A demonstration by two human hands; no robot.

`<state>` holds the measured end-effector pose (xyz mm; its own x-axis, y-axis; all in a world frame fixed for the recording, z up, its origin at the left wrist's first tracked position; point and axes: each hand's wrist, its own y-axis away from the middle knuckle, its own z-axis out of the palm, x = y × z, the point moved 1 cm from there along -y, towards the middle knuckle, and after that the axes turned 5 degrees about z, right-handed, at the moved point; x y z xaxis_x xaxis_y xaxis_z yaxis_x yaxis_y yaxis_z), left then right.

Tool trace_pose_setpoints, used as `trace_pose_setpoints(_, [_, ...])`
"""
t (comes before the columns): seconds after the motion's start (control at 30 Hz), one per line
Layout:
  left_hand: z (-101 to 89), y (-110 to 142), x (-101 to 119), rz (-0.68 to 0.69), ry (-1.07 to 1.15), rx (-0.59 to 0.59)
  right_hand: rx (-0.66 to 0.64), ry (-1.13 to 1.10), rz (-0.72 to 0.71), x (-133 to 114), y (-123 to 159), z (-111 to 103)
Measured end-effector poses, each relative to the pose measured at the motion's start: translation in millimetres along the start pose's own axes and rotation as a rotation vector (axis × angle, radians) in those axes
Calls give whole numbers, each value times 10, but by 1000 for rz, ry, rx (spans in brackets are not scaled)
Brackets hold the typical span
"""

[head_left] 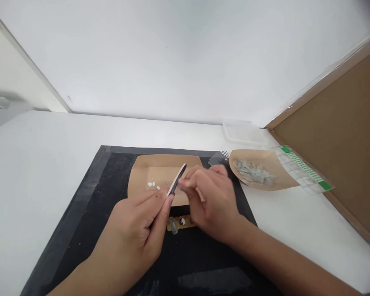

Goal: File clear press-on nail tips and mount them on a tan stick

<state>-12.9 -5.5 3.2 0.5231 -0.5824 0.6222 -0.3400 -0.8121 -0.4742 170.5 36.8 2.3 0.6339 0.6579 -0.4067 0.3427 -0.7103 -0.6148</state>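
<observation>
My left hand (135, 230) pinches the lower end of a narrow nail file (176, 180), dark on one side with a pale edge, which slants up to the right. Close beside the file's dark side, my right hand (211, 197) is closed, thumb and fingertips together and slightly blurred; whatever they hold is hidden. Under both hands lies a brown paper tray (138, 170) with several small white pieces (151, 184) in it. Just below is a gold-coloured strip (187, 225) with round dark spots, partly covered by my right hand. A clear nail tip (173, 226) sits at its left end.
A black mat (89, 197) covers the middle of the white table (27, 160). At right, another brown paper tray (265, 154) holds many clear nail tips (254, 172). Beside it lies a clear sheet with a green label (305, 168). A clear plastic box (243, 132) stands behind, near a cardboard panel (336, 123).
</observation>
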Motion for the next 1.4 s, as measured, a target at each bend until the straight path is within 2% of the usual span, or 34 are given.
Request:
trace_pose_setpoints(0.07, [-6,5,-8,-10,11,-4,-44,-15,-45,-26,8,8])
trace_pose_setpoints(0.17, [-10,11,-19,-24,17,-7,12,-3,15,-35,9,-1])
trace_pose_setpoints(0.3, [1,6,-32,-43,52,-27,-52,-34,-5,-16,3,3])
trace_pose_setpoints(0.43, [-26,-25,-17,-52,38,-18,12,-2,42,24,-22,-10])
trace_pose_setpoints(0.5, [-78,-40,-8,-61,16,-19,-19,-18,40,27,-29,-20])
trace_pose_setpoints(0.6, [-221,-55,-60,-155,-122,50,-99,-72,16,16,-22,-44])
trace_pose_setpoints(0.67, [-345,-64,-164,-263,-291,153,-95,-96,40,24,-13,-70])
trace_pose_setpoints(0.73, [-461,-78,-316,-389,-449,194,-63,-102,73,50,-2,-95])
trace_pose_setpoints(0.87, [-605,-103,-624,-597,-740,8,2,-77,48,107,35,-123])
trace_pose_setpoints(0.97, [-639,-71,-753,-706,-791,-99,29,-33,-2,125,58,-129])
trace_pose_setpoints(1.07, [-625,-1,-810,-697,-758,-168,37,2,-33,119,61,-141])
trace_pose_setpoints(1.27, [-617,73,-836,-601,-734,-109,54,105,-147,72,67,-162])
trace_pose_setpoints(1.33, [-624,41,-779,-573,-734,-34,58,128,-179,63,78,-160])
trace_pose_setpoints(1.4, [-608,-10,-663,-517,-724,110,62,146,-203,57,92,-156])
